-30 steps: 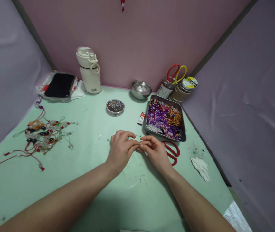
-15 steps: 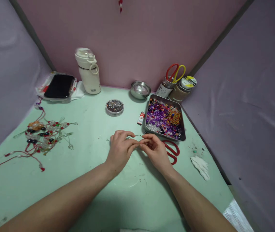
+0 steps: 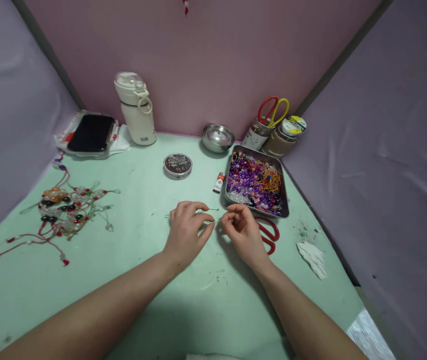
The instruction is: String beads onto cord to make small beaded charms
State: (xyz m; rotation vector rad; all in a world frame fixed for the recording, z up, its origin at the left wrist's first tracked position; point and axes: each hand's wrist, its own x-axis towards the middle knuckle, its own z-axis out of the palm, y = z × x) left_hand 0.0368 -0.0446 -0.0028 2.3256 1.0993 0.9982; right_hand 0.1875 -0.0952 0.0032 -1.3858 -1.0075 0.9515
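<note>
A thin green cord (image 3: 214,209) runs past the fingers of my left hand (image 3: 188,227), and a loop of it pokes out on that hand's left side. Thumb and index finger of the left hand pinch the cord at their tips. My right hand (image 3: 244,231) is a short gap to the right, its thumb and fingertips pressed together on what seems to be the other end of the cord; the strand between is barely visible. Beside the right wrist lie red-handled scissors (image 3: 269,234), their blades hidden. Just behind the right hand stands a metal tray of beads (image 3: 287,214).
A lighter (image 3: 218,182), a round tin (image 3: 178,166) and a steel bowl (image 3: 218,139) stand behind my hands. Beaded cord pieces (image 3: 63,210) lie at left, below a phone (image 3: 91,133) and a bottle (image 3: 136,110). Jars (image 3: 281,141) stand back right; a crumpled tissue (image 3: 311,260) lies at right.
My fingertips were together and have drawn apart. The right hand has moved slightly right, and a gap now shows between the two hands.
</note>
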